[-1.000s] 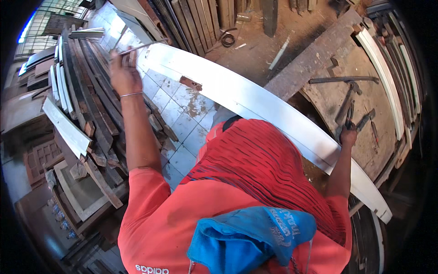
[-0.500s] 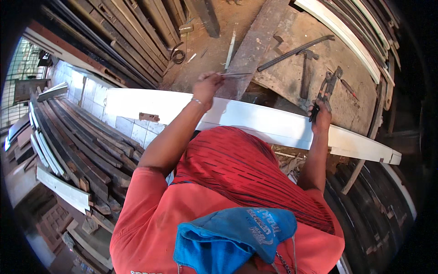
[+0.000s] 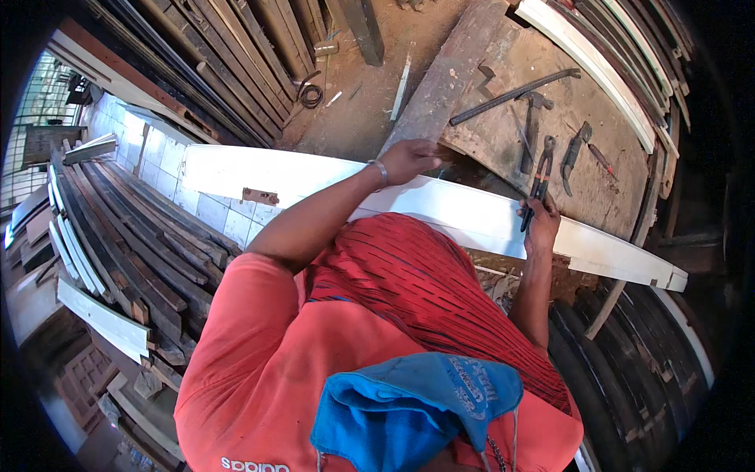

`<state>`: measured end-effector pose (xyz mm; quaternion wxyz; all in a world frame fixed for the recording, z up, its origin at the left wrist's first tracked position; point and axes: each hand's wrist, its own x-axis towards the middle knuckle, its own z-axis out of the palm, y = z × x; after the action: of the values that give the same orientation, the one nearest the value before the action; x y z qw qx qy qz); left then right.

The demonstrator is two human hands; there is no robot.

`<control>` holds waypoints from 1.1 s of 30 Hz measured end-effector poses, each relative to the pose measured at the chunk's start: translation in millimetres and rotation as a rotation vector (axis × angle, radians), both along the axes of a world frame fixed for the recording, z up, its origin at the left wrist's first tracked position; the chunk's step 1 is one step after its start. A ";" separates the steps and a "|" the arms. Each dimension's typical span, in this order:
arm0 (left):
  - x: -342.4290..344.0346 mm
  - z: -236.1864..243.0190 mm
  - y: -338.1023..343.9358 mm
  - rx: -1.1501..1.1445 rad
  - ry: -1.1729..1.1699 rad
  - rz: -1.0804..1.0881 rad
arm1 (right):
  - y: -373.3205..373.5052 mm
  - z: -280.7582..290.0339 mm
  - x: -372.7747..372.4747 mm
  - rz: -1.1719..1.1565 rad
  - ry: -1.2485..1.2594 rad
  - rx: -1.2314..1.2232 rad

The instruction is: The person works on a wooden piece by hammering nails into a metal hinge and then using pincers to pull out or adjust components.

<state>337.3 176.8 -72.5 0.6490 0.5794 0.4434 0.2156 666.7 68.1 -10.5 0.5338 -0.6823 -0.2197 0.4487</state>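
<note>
You're gripping one pair of pincers (image 3: 546, 157) in your right hand (image 3: 541, 223), over one long white board (image 3: 322, 175). The board is already lying across in front of you, left to right, with one brown patch (image 3: 260, 196) showing. What's left to do isn't showing. Your left hand (image 3: 407, 161) is reaching over its far edge; I can't tell if it's holding anything. On the far right bench (image 3: 586, 102), one bar (image 3: 515, 97), one hammer (image 3: 533, 118) and one red-handled tool (image 3: 601, 156) are resting.

We see a white board (image 3: 472, 208), pliers (image 3: 543, 171) with black-and-orange handles, a coral-red shirt (image 3: 385, 315) with dark broken stripes, and a blue cloth (image 3: 417, 397) with pale print; the shadowed planks (image 3: 617, 370) look blackish.
</note>
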 end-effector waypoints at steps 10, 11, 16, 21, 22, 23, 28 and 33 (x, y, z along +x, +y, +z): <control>-137.4 50.3 -104.4 0.274 0.024 0.817 | 28.9 -4.6 2.1 0.136 0.063 -0.085; -141.9 46.6 -118.6 0.276 0.083 0.814 | 31.6 1.9 -5.6 0.202 -0.018 -0.059; -143.2 81.1 -149.6 0.336 0.092 0.486 | 40.2 46.6 -79.5 0.527 0.001 0.063; -177.8 92.8 -154.8 0.437 0.189 0.562 | 57.6 103.2 -170.0 0.817 0.337 0.388; -195.8 92.0 -151.3 0.449 0.184 0.639 | 63.3 103.3 -185.4 0.808 0.182 0.334; -218.8 93.0 -150.1 0.461 0.178 0.713 | 70.9 102.1 -200.9 0.794 0.027 0.281; -319.1 97.6 -134.7 0.424 0.233 0.994 | 101.6 106.3 -296.8 0.807 0.101 0.462; -345.0 100.2 -103.2 0.517 0.271 0.641 | 127.0 85.9 -381.7 0.855 0.728 0.266</control>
<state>-7.7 73.6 27.7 0.3186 0.5791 0.6134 0.4323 285.0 195.1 75.4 0.4274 -0.2615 -0.3326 0.7989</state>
